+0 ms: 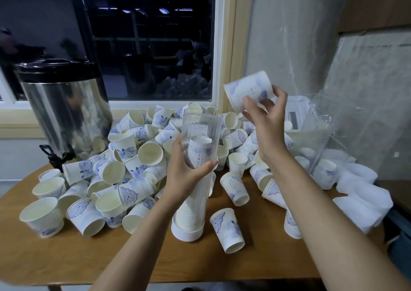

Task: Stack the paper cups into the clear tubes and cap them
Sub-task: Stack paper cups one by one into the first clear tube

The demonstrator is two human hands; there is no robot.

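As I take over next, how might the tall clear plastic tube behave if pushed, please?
Probably tippy: the tall clear plastic tube stands on a narrow white cap, gripped by the left hand. Likely stiff and light, holding stacked paper cups.

Bare wood along the near edge of the bench (55,262) gives us the widest free passage. Behind it a heap of paper cups (133,157) covers the bench back to the sill (155,105). A steel urn (66,108) closes the far left; leaning clear tubes (329,130) and white caps (360,197) crowd the right. At centre the left hand (184,173) grips the standing tube (201,126), mouth open above; the right hand (264,117) holds a raised cup (249,90) just right of it.
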